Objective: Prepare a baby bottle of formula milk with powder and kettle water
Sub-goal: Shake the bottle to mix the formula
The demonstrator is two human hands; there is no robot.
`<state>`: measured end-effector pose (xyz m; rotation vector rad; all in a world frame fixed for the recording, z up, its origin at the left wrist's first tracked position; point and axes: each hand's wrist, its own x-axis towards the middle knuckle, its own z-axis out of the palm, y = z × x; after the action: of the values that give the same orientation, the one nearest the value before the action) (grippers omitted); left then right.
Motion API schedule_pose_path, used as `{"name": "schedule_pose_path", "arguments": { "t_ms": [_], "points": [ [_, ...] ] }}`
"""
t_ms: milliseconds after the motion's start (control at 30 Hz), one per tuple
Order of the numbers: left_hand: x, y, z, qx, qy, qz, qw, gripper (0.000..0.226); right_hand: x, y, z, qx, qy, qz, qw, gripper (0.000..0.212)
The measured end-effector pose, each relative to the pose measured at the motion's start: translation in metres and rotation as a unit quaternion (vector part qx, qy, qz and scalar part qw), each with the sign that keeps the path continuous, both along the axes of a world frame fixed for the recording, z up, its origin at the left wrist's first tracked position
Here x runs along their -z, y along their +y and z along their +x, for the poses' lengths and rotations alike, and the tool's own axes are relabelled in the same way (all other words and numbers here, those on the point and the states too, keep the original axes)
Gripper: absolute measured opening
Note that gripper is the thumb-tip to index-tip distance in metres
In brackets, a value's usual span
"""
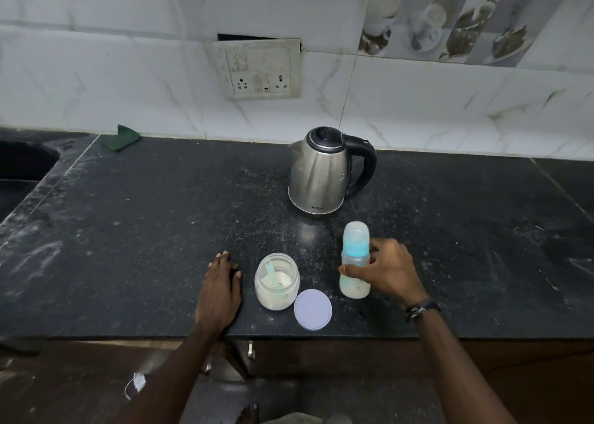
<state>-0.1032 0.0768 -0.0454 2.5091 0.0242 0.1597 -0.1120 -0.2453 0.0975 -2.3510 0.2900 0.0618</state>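
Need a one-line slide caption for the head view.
Right hand grips the capped baby bottle beside the open powder jar; left hand rests on the counter.

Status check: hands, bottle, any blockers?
Left hand flat on black counter. Right hand grips capped clear baby bottle, upright, milky inside. Open powder jar beside it; nothing blocking.

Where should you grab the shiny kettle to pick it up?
Best by the black handle on the kettle, coming from the right. The handle loops out on the right with a gap for fingers, while the spout points left. The right hand is nearer, but it holds the baby bottle, so it would have to let go first. The left hand rests flat on the counter.
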Motion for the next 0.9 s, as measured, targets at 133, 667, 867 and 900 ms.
{"name": "schedule_pose_path", "arguments": {
  "t_ms": [133,667,867,900],
  "points": [
    [0.0013,0.0012,0.0019,0.000,-0.003,0.001,1.000,0.029,-0.0018,-0.0014,0.0003,0.031,-0.012,-0.006,0.999,0.056],
    [0.0022,0.0010,0.0023,0.002,-0.009,0.003,1.000,0.026,-0.0027,-0.0009,-0.0034,-0.001,0.004,0.046,0.999,0.048],
    [0.0024,0.0007,0.0011,-0.003,-0.006,0.004,1.000,0.029,-0.0067,0.0006,-0.0005,0.018,0.013,0.042,0.999,0.053],
    [0.0019,0.0009,0.0016,-0.002,-0.009,0.003,1.000,0.030,-0.0051,0.0010,-0.0012,-0.002,0.005,0.053,0.999,0.051]
  ]
}}
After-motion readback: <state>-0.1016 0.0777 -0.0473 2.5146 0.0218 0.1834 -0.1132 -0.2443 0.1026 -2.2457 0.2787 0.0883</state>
